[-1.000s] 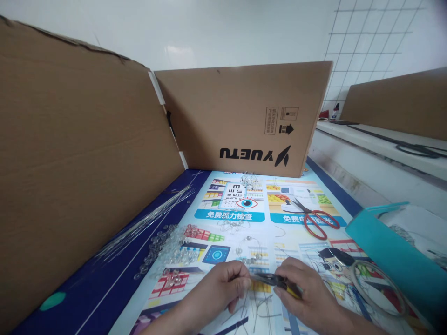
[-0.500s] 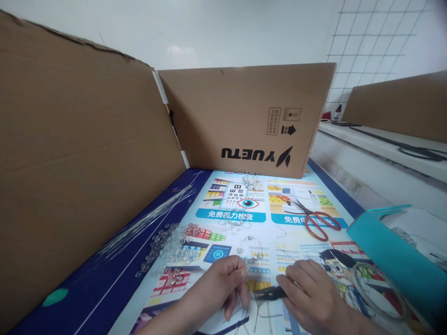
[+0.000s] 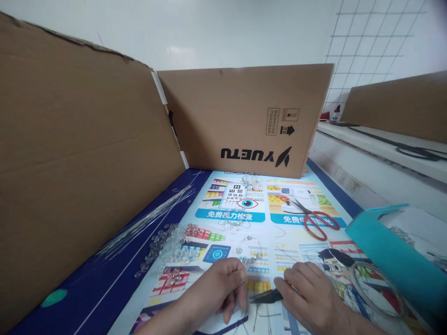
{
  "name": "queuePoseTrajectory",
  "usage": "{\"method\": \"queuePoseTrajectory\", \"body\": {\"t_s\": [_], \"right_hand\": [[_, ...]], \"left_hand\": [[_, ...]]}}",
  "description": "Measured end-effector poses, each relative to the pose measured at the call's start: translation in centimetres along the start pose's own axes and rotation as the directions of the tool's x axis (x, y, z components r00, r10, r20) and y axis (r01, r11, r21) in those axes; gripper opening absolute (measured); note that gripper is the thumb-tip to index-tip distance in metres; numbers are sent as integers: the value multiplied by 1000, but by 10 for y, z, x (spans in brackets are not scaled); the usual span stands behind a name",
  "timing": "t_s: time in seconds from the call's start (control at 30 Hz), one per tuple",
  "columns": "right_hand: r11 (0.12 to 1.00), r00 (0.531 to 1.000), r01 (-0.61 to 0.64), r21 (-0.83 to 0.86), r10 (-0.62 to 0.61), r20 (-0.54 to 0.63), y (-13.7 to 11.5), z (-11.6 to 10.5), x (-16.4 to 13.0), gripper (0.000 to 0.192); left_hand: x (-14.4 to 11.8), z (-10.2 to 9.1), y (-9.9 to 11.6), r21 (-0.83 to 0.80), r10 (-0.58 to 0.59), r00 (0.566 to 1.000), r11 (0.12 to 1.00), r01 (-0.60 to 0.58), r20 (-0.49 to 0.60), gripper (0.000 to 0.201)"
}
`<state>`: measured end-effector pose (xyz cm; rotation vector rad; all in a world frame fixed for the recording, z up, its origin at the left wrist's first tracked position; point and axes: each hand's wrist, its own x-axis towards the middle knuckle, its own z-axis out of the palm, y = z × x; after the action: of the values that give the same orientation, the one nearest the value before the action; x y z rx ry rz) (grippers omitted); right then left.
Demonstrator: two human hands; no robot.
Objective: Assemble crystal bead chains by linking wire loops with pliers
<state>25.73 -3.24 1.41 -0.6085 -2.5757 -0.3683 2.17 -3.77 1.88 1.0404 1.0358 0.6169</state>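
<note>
— Black-jawed pliers (image 3: 267, 296) lie low over the printed poster (image 3: 240, 216), don't they? Who has them?

— The right hand (image 3: 307, 298) does. Its fingers are wrapped round the handles, and the closed tips stick out to the left, toward the other hand.

— And the left hand (image 3: 218, 286)?

— Curled, fingertips pinched on a thin wire (image 3: 248, 292) that runs down just beside the plier tips. The tips sit between the two hands, close to the left thumb; whether they actually bite the wire is too fine to tell.

— What lies round them?

— More loose wire pieces on the poster under both hands. Up and left of the left hand there is a heap of clear beads (image 3: 167, 246), and further left a bundle of long straight wires (image 3: 146, 221) on the blue table edge. Red-handled scissors (image 3: 314, 218) lie well beyond the right hand. A teal box (image 3: 387, 256) stands to the right, with a roll of clear tape (image 3: 379, 288) just beside it, near the right wrist.

— And behind?

— Cardboard sheets; the one marked YUETU (image 3: 244, 121) stands upside down at the far end of the poster.
</note>
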Motion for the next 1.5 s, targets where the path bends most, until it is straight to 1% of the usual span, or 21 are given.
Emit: {"method": "queuePoseTrajectory", "body": {"t_s": [0.2,0.37,0.53,0.73,0.87,1.0,1.17,1.33,1.5], "right_hand": [[1000,1000,10,19,-10,8,0,-4,3,21],[1000,1000,13,20,-13,-18,-1,-6,6,22],[1000,1000,26,10,-26,-1,0,-5,5,23],[999,999,33,-10,-33,0,0,-5,4,23],[998,999,47,-29,-47,4,-1,-4,4,23],[997,998,58,-41,-59,-19,-1,-4,3,23],[997,997,63,-37,-64,-36,-1,-4,4,23],[997,998,68,-36,-69,-13,0,-3,3,23],[996,996,90,-26,-91,-12,-1,-4,2,22]], "left_hand": [[-1,1,2,-6,-24,1000,1000,24,9,27],[-1,1,2,-17,-26,1000,1000,26,2,26],[0,1,-1,-9,-28,1000,1000,28,-4,26],[-1,4,0,20,32,999,999,-31,-39,28],[-1,4,-1,-65,-11,999,998,9,-34,32],[0,2,-5,-136,-33,999,990,31,-8,32],[-1,2,-5,-153,-36,999,987,37,10,34],[-2,3,-3,-158,-43,999,986,46,21,33],[0,2,-5,-147,-45,998,988,50,36,30]]}}
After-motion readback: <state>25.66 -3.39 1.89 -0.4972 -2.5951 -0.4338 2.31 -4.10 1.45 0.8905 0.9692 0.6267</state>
